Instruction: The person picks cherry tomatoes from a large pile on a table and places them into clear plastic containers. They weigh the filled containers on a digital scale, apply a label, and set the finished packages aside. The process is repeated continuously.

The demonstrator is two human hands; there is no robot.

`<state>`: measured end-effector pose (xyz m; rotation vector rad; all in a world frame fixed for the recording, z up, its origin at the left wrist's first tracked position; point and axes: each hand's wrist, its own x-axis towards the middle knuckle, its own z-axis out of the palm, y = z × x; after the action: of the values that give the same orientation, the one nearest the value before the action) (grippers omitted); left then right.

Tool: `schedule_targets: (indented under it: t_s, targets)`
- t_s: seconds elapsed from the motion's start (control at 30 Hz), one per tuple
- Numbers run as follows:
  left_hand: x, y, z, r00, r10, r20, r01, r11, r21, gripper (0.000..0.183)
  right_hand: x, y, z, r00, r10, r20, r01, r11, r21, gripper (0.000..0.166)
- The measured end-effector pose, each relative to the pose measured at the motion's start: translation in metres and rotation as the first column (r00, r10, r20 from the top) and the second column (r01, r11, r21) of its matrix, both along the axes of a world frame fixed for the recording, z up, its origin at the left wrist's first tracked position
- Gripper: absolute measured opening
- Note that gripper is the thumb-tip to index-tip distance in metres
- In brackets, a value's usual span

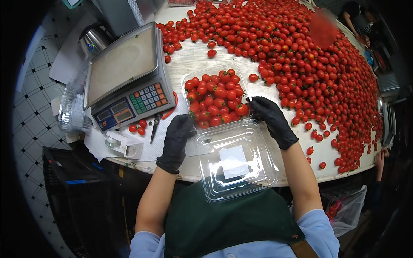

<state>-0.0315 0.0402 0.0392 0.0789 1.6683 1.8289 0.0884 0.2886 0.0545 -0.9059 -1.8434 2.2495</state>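
Note:
A clear plastic clamshell container (185, 77) stands on the table before me, its base heaped with red cherry tomatoes (216, 96). The hinged lid (263, 154) lies folded back toward me, past the table edge and over my green apron, with a white label (233, 161) on it. My left hand (177, 140), in a black glove, grips the near left corner by the hinge. On the right side my right hand (271, 119), also gloved in black, holds the rim; some fingertips are hidden.
A digital weighing scale (129, 80) stands at left, with scissors (156, 127), a white tape dispenser (124, 145) and stacked clear containers (72, 108) nearby. Loose cherry tomatoes (309, 74) cover the table's far and right parts. Another person (355, 19) is at far right.

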Motion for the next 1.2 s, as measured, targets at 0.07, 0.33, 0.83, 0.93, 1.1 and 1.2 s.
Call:
schedule_targets:
  t_s: [0.07, 0.33, 0.83, 0.93, 1.1, 1.2]
  targets:
    - [0.0, 0.004, 0.0, 1.0, 0.001, -0.007, -0.001, 1.0, 0.018, 0.022, -0.007, -0.004, -0.005, 1.0, -0.015, -0.016, 0.015, 1.0, -0.003, 0.026]
    - [-0.014, 0.013, 0.0, 1.0, 0.025, 0.01, -0.027, 0.977, 0.211, 0.02, -0.012, -0.01, -0.002, 0.984, -0.142, -0.111, 0.128, 0.984, -0.124, 0.014]
    - [-0.05, 0.042, -0.043, 0.938, 0.34, -0.071, -0.251, 0.805, 0.537, 0.016, -0.052, -0.02, -0.052, 0.791, -0.457, -0.407, 0.29, 0.865, -0.408, 0.011]
    - [-0.049, 0.049, -0.038, 0.924, 0.346, -0.161, -0.241, 0.856, 0.458, 0.021, -0.056, -0.022, -0.042, 0.848, -0.443, -0.291, 0.367, 0.887, -0.281, 0.017]
    - [-0.045, 0.047, -0.032, 0.951, 0.278, -0.136, -0.187, 0.866, 0.464, 0.025, -0.056, -0.025, -0.041, 0.848, -0.437, -0.299, 0.374, 0.894, -0.245, 0.02]
    - [-0.042, 0.043, -0.029, 0.963, 0.201, -0.179, -0.113, 0.906, 0.408, 0.032, -0.056, -0.022, -0.048, 0.819, -0.462, -0.342, 0.375, 0.88, -0.292, 0.02]
